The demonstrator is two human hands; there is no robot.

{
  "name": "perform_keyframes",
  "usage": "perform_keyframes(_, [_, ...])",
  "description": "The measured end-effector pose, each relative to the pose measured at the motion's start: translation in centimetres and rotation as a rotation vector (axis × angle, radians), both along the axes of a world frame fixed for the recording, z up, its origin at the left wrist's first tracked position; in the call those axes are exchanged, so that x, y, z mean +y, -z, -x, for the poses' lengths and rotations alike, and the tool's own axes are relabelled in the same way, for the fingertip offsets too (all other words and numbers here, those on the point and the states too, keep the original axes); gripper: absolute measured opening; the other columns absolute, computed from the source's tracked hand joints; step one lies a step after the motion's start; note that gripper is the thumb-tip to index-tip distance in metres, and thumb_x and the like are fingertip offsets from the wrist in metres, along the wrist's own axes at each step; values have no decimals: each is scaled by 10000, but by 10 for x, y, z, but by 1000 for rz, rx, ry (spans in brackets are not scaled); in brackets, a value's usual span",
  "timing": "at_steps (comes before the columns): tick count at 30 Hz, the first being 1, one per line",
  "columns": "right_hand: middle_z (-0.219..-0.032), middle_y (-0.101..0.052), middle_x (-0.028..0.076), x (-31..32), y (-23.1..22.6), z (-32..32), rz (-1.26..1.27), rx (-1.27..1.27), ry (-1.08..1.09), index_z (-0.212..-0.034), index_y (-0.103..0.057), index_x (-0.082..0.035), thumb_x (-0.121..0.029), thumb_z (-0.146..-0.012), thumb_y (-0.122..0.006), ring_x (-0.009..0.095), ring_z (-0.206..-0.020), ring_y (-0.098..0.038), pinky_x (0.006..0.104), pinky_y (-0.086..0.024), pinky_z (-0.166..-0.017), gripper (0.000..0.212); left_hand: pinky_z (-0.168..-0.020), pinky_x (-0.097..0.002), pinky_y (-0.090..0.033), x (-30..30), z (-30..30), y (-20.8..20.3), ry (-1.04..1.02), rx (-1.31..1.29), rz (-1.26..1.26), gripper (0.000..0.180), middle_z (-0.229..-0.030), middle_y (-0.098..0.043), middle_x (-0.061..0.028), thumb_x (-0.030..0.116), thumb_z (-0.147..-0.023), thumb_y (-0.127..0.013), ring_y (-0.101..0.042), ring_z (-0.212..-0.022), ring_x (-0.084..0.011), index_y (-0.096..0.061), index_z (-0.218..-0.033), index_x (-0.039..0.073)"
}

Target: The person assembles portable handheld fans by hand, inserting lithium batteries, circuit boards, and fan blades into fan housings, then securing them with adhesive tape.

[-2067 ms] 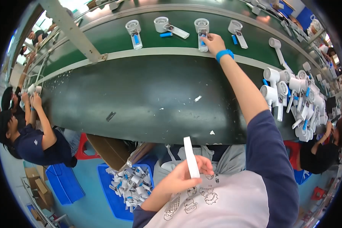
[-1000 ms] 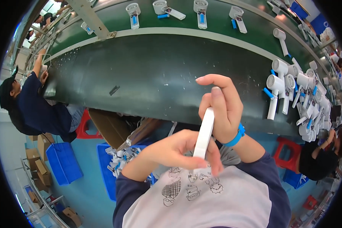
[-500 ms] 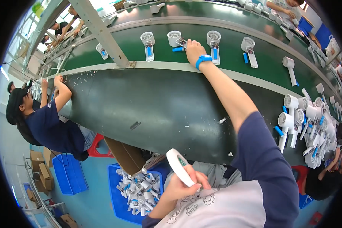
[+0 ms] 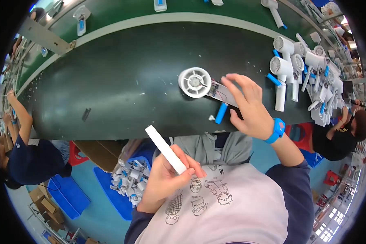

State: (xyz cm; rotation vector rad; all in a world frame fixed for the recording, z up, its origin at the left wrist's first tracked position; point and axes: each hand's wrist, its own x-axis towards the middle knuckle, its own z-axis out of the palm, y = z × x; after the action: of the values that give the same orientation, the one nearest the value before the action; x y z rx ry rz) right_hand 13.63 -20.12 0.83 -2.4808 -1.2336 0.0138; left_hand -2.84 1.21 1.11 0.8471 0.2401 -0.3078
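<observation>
My left hand (image 4: pixel 166 175) grips a roll of white tape (image 4: pixel 165 149), seen almost edge-on, in front of my shirt. On the dark table lies a white handheld fan (image 4: pixel 195 82), its round grille facing up. Its handle is uncovered, showing a small circuit board and thin wires, and points toward my right hand (image 4: pixel 250 107). That hand is spread over the handle's end, thumb and fingers apart; whether it touches the handle is hard to see. A blue cylindrical battery (image 4: pixel 221 113) sits beside the handle, near my thumb.
A heap of white fans (image 4: pixel 309 69) with blue batteries covers the table's right end. Beyond the table runs a green conveyor (image 4: pixel 122 13) carrying more fans. A blue bin (image 4: pixel 105 187) of white parts stands below left. Co-workers sit on both sides, one in a dark shirt (image 4: pixel 32 158).
My right hand has come back from the conveyor, and a fan now lies on the table before me. The view has tilted downward. My left hand still holds the tape, now turned more edge-on.
</observation>
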Motion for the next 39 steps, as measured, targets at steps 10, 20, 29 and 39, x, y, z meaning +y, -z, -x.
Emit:
perform_keyframes(10, [-955, -610, 91, -11, 31, 9, -366, -104, -336, -942, -616, -16, -14, -637, -724, 261, -893, -596, 328, -478, -697, 323, -942, -352, -436, -21, 6, -17, 61, 117, -221, 346, -1177, -588, -165, -63, -775, -560, -568, -1109, -217, -511, -1113, -6])
perform_keyframes(20, [-882, -629, 53, -16, 34, 42, -526, -289, -424, -888, -599, -81, -71, -740, -667, 204, -856, -623, 320, -406, -689, 163, -966, -333, -435, -33, -33, -5, 108, 12, -338, 415, -1291, -528, -116, -62, -772, -577, -539, -1145, -190, -580, -1185, -18])
perform_keyframes(29, [-904, -613, 77, -12, 20, 46, -576, 776, -108, -1262, -495, -19, -6, -690, -779, 128, -804, -601, 298, -497, -744, 638, -925, -345, -468, -28, -28, -4, 103, -31, -344, 398, -1177, -598, -170, -31, -748, -594, -603, -1061, -237, -585, -1144, -72])
perform_keyframes(39, [-920, -617, 76, -9, 41, 72, -809, 715, -7, -1161, -516, -15, 28, -670, -804, 171, -859, -602, 293, -485, -764, 571, -968, -331, -434, -31, -23, -5, 64, 108, -221, 442, -1213, -584, -109, -45, -759, -578, -568, -1095, -179, -563, -1201, -23])
